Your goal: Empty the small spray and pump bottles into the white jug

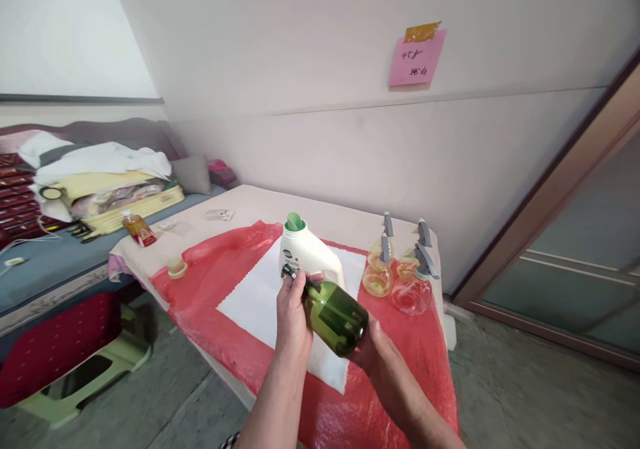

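A dark green see-through pump bottle [336, 317] lies tilted in the air between my two hands, its black pump head pointing up and left. My left hand [294, 309] is closed round the neck just below the pump. The bottle's base rests against my right hand [367, 348], whose fingers are partly hidden under it. Just behind stands a cream jug [314, 252] with an open green spout, on a white cloth [255, 299]. The cloth lies over a red plastic sheet [225, 259].
Several clear bottles with grey tops, one a pinkish bottle [413, 296], stand at the table's right. A small round lid [177, 269] and an amber bottle [139, 228] sit left. A red-topped green stool [95, 379] is lower left. A pink note [416, 59] hangs on the wall.
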Demonstrator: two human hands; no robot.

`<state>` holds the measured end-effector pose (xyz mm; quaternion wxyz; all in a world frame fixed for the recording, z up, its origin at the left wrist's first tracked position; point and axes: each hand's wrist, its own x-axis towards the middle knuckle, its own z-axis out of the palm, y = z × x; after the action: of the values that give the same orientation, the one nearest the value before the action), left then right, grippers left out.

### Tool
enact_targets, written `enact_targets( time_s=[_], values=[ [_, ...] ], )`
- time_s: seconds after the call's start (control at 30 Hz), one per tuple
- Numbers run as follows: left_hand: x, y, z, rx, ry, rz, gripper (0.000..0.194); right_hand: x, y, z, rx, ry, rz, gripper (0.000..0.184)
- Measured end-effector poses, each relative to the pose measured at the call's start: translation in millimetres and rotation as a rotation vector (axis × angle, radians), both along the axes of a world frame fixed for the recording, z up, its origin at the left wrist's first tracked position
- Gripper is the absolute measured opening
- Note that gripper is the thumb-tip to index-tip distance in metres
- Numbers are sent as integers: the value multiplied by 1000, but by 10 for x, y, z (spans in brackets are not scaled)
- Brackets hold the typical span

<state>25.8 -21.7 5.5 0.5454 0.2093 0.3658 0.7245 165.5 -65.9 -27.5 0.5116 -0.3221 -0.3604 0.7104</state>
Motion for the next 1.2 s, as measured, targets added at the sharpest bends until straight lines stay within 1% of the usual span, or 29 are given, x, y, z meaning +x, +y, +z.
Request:
enact_targets(
  time_s=[0.07, 0.13, 0.17, 0.2, 0.27, 0.33, 0.37, 0.43, 0.5, 0.57, 0.63, 0.67, 0.73, 0.8, 0.83, 0.9, 0.97, 1.03, 1.1, 1.2],
  values=[
    [-3, 10, -12, -10, 32, 38, 34, 15, -15, 21, 102, -62, -67, 71],
    [5, 3, -4, -15, 47, 48, 35, 26, -21, 43, 129, -99, -105, 79],
    [12, -5, 7, -15, 45, 39, 35, 29, -20, 51, 119, -101, -112, 77],
    [20, -13, 19, -15, 41, 24, 35, 30, -15, 56, 94, -93, -107, 72],
    [34, -28, 39, -3, 44, -2, 34, 26, 1, 58, -7, -60, -54, 64],
    [40, -37, 45, 18, 58, -3, 33, 12, 14, 58, -115, -36, 5, 66],
    [40, -38, 43, 24, 66, 6, 32, 3, 16, 60, -139, -28, 16, 68],
    [32, -40, 32, 11, 82, 26, 33, -19, 7, 69, -101, -35, -27, 67],
    [22, -43, 25, -13, 114, 44, 36, -39, -12, 75, 4, -71, -112, 67],
    [15, -50, 30, -19, 146, 48, 37, -49, -31, 66, 84, -120, -162, 78],
    [15, -57, 47, -6, 152, 34, 34, -45, -38, 42, 99, -141, -172, 86],
    [16, -60, 57, -2, 147, 22, 33, -38, -36, 26, 80, -135, -171, 84],
    [22, -60, 71, 0, 139, 0, 32, -21, -24, -2, 7, -86, -138, 70],
    [29, -54, 73, 5, 137, -15, 31, -9, -6, -16, -89, 3, -60, 58],
    [33, -49, 69, 11, 139, -20, 30, -8, 0, -15, -142, 49, -16, 56],
    [41, -36, 53, 23, 139, -25, 28, -16, 7, -4, -236, 118, 47, 56],
    [45, -24, 36, 22, 130, -30, 26, -31, 8, 11, -304, 150, 69, 54],
    [45, -17, 28, 29, 123, -30, 26, -40, 9, 17, -340, 163, 74, 54],
    [40, -17, 36, 44, 131, -30, 26, -38, 16, 8, -361, 160, 47, 56],
    [26, -32, 82, 57, 170, -23, 26, -16, 32, -29, -367, 166, 31, 59]
  ],
)
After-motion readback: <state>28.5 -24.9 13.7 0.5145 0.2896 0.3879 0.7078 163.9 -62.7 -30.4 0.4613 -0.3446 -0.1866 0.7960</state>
